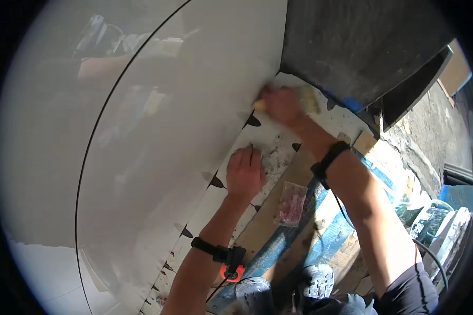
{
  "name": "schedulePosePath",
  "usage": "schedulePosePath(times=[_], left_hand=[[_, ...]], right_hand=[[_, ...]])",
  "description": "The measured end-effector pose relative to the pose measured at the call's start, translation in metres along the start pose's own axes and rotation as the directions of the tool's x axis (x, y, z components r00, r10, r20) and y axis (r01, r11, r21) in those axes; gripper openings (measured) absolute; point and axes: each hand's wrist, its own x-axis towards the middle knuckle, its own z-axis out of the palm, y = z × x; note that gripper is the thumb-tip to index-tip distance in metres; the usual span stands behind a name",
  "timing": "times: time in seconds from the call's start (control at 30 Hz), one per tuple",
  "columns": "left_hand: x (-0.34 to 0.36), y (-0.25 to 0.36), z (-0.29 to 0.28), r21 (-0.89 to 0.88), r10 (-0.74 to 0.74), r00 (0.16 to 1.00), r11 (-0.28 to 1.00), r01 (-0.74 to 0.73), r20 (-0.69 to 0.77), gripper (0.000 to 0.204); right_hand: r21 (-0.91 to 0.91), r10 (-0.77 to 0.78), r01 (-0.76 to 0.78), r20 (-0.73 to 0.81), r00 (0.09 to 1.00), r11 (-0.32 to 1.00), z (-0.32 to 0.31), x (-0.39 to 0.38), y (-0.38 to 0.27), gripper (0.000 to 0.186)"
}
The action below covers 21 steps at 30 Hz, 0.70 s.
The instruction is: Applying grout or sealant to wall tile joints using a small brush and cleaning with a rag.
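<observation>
The left hand point(245, 174), loosely curled, lies on the pale ledge point(269, 129) at the glossy panel's point(142, 131) three o'clock; the right hand point(281, 105), at its one o'clock, is blurred, neither grip's contents or opening determinable, and a slip could scuff the panel.

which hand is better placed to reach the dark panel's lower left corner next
Probably the right hand: it is nearer that corner of the dark panel, while the left hand is farther down along the white ledge.
</observation>
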Motion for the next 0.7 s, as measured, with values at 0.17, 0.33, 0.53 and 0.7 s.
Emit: schedulePosePath(times=[0.17,0.33,0.53,0.7], left_hand=[[0.004,0.003,0.002,0.052,0.024,0.998,0.998,-0.021,-0.056,0.032],[-0.001,-0.007,0.0,0.026,0.02,0.999,0.999,-0.019,-0.048,0.031],[0.005,0.003,-0.003,0.011,0.009,0.999,1.0,-0.008,-0.049,0.032],[0.011,0.007,0.004,0.071,-0.008,0.995,0.997,0.015,-0.101,0.029]], right_hand=[[0.071,-0.061,0.056,0.07,0.996,0.996,-0.022,0.012,0.053,0.029],[0.155,0.025,-0.058,0.21,0.977,0.986,-0.034,0.003,0.001,0.042],[0.155,-0.03,0.008,0.141,0.99,0.988,-0.023,-0.01,-0.006,0.023],[-0.056,0.183,-0.174,0.311,0.933,0.983,-0.06,-0.029,-0.006,0.03]])
